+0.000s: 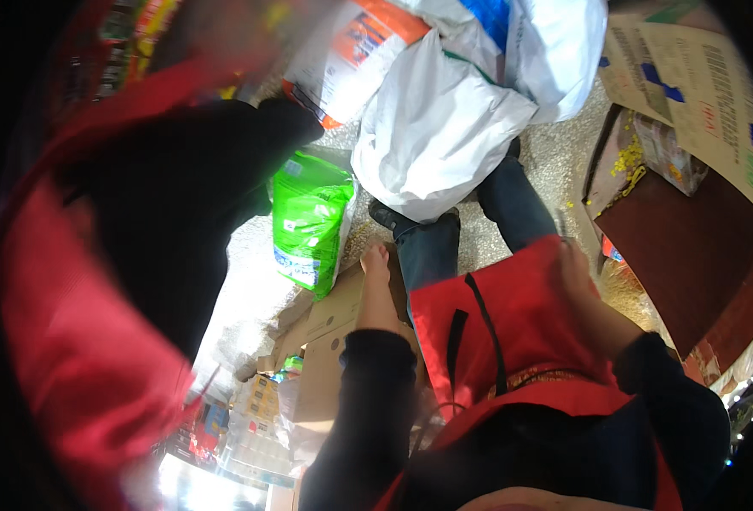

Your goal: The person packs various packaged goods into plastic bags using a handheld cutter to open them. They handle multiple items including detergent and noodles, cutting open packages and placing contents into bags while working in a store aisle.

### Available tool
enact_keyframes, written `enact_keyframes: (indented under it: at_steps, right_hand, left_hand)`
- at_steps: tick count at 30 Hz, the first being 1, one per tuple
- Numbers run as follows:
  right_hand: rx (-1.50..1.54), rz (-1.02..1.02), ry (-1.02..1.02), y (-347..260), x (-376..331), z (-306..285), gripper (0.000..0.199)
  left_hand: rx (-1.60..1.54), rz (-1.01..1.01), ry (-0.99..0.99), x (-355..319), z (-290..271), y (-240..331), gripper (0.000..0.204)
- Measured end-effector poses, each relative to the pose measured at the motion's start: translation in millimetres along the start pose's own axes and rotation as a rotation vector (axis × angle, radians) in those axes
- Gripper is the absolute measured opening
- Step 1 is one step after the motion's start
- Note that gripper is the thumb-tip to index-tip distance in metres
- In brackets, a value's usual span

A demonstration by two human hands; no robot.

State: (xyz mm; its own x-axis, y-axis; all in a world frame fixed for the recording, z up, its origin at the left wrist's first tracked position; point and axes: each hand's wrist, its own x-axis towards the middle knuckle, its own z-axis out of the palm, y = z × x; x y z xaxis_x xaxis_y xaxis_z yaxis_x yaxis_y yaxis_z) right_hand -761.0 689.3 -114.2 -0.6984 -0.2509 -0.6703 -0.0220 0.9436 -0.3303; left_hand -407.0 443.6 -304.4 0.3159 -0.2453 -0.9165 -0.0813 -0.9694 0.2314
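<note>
My left hand (376, 258) hangs beside my left leg, its fingers curled, and no held thing shows in it. It is nearest to a bright green packet (308, 217) and a brown cardboard box (332, 302). Across my lap and thighs spreads a red apron (513, 315) with black straps. My right hand (576, 268) lies at the apron's right edge, somewhat blurred. Its fingers are partly hidden, so I cannot tell whether they grip the cloth. In front of my feet is a full white plastic bag (436, 128).
More bags, one orange and white (359, 51), lie beyond the white bag. To the right, an open carton (692, 94) stands near a dark red-brown panel (692, 247), with small yellow pieces (628, 162) beside them. Another person in black and red (155, 213) is close at left.
</note>
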Motion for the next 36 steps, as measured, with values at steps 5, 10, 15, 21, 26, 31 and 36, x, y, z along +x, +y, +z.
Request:
enact_keyframes:
  at_steps: [5, 10, 15, 21, 26, 31, 36]
  right_hand:
    - [0.501, 0.197, -0.013, 10, 9, 12, 0.017]
    - [0.528, 0.338, 0.056, 25, 5, 15, 0.018]
    - [0.453, 0.263, 0.046, 23, 3, 15, 0.023]
    - [0.433, 0.368, -0.014, 5, 10, 10, 0.031]
    - [0.394, 0.337, 0.029, -3, 11, 12, 0.031]
    - [0.336, 0.328, 0.031, -6, 4, 18, 0.028]
    - [0.458, 0.336, 0.036, 1, 1, 23, 0.025]
  left_hand:
    - [-0.08, -0.09, 0.089, 137, 58, -9, 0.008]
    - [-0.168, -0.073, -0.041, 217, 91, -24, 0.009]
    - [-0.229, -0.078, -0.076, 248, 112, -20, 0.011]
    - [-0.259, -0.044, -0.08, 250, 118, -9, 0.014]
    - [-0.299, -0.041, -0.086, 247, 116, -14, 0.018]
    - [-0.324, -0.03, -0.087, 247, 117, -18, 0.022]
    - [-0.339, -0.002, -0.097, 232, 119, -17, 0.026]
